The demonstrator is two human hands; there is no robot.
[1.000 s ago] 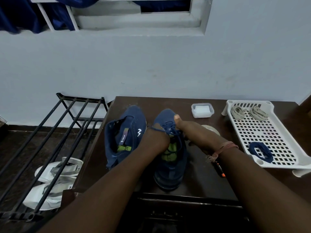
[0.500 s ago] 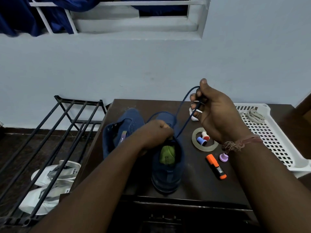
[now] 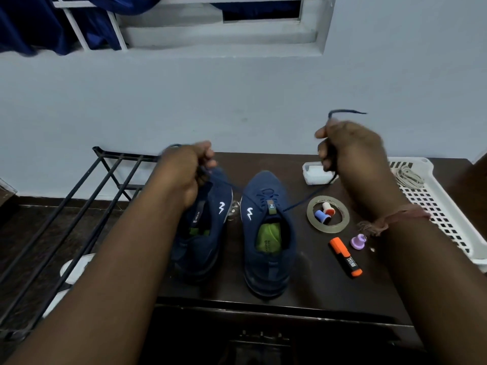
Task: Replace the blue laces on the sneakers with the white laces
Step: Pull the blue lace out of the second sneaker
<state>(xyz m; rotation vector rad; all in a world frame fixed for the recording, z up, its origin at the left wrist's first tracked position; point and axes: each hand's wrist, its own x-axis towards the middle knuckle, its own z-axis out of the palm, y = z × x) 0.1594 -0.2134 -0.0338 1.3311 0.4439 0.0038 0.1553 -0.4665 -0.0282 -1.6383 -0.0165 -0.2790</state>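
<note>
Step in hand, as judged: unlacing the right-hand sneaker, blue lace drawn out sideways to both hands.

Left hand (image 3: 184, 169): fingers curled tight round one end of the blue lace (image 3: 303, 201), raised over the toe of the left sneaker (image 3: 205, 219). That shoe appears already unlaced; hard to confirm.

Right sneaker (image 3: 266, 233): upright on the surface (image 3: 303, 285), lace still crossing the front eyelets.

Right hand (image 3: 347, 151): fingers closed on the other end, tip sticking out above the fist.

To do well: pull each end in turn, not both together, so the lace slips free; steady the shoe.

White laces (image 3: 408, 176) lie coiled in the tray (image 3: 448, 206), behind the right hand, untouched.
</note>
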